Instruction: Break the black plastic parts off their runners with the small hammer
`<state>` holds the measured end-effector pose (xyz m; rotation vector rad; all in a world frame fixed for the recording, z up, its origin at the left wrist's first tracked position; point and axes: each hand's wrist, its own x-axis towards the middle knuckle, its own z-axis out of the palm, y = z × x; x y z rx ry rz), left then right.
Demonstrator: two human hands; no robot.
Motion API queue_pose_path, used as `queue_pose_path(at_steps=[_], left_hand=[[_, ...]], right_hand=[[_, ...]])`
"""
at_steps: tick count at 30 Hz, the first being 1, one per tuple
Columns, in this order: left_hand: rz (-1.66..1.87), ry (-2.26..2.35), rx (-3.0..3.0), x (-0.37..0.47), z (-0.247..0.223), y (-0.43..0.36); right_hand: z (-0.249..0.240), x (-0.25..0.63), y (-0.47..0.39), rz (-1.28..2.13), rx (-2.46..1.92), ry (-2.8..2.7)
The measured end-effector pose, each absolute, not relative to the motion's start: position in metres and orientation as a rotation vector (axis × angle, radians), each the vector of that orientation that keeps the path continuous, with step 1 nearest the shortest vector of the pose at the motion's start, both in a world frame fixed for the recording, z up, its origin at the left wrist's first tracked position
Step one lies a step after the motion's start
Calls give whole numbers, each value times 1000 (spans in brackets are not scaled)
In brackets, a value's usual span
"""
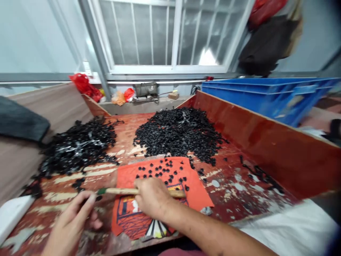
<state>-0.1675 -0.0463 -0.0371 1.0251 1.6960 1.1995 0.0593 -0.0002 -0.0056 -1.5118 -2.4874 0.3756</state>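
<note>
Gripping a wooden stick (119, 191) around its middle, the fingers of the right hand (150, 195) are closed, knuckles up. The stick lies crosswise over an orange cloth (195, 185), one end past the cloth's left edge, where it turns dark green. Just beside that green end, the thumb and forefinger of the left hand (71, 218) come close together, the other fingers curled beneath; whether they pinch anything I cannot tell.

Beyond the right hand, small black pieces (160, 174) lie scattered over the upper part of the cloth, which has a dark, white and yellow print on its lower part. The cloth lies on a worn red desk (125, 132). Behind the cloth rises a broad black heap (177, 133); a second, glossier heap (80, 145) sits to the left, near a dark grey cloth (21, 119) on the side board.

A reddish-brown board (255, 142) walls the right side, with a blue crate (250, 97) outside it. A white sheet (290, 227) lies at the near right corner. At the back, red plastic bags (86, 87) and a barred window (141, 35) show.
</note>
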Motion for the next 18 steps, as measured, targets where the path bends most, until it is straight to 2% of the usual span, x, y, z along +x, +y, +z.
queue_pose_path(at_steps=[9,13,18], left_hand=[[985,1595,1425,-154,-35,-30],[947,1609,1502,-136,-35,-22],[929,1698,1536,-114,-40,-14]], right_hand=[[11,95,-5,522,-1423,-2385],[16,133,-23,742,-1410,-2173],[-3,171,-53,960,-1437,-2072]])
